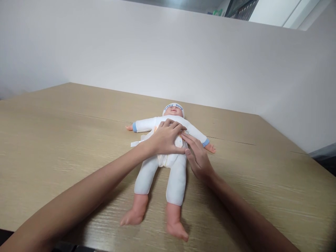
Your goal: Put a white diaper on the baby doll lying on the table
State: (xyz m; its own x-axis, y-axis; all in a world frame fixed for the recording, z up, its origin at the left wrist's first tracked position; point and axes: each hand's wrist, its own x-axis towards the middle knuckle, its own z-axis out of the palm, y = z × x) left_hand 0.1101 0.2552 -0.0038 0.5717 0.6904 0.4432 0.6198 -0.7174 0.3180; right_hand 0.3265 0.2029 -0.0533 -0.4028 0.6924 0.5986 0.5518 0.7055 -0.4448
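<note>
Near edge: dark shapes [64,247] show below the pale wood-grain counter [65,157], too cut off to name.
Doll feet: the bare pink feet [132,213] of a soft-bodied baby doll in white with a pink face [176,182] point toward the wearer; the doll lies on its back mid-counter, legs apart.
Diaper: a white diaper with faint yellow and orange print [165,160] sits between the doll's legs and up over its belly, partly covered by the hands.
Left hand: the bare left hand [172,138] lies palm down across the diaper front, fingers loosely bent, thumb stretched out; no closed grip shows.
Right hand: the bare right hand [193,150] meets the diaper's side, fingers nearly straight and thumb parted from them; it appears to press rather than clasp.
Handling: the left palm would best steady the front while the right fingertips smooth the side, with even, light pressure so that the doll does not slide.
Loose strip: a thin white strip [135,144] juts from the left-hand side; the left forearm crosses close by and could snag it.
In the way: the left hand hides most of the waist.
Doll arms: spread wide, with blue cuffs [134,126], outside the work.
Head: a white cap lettered in blue [173,106].
Beyond: a plain pale wall [157,52].
</note>
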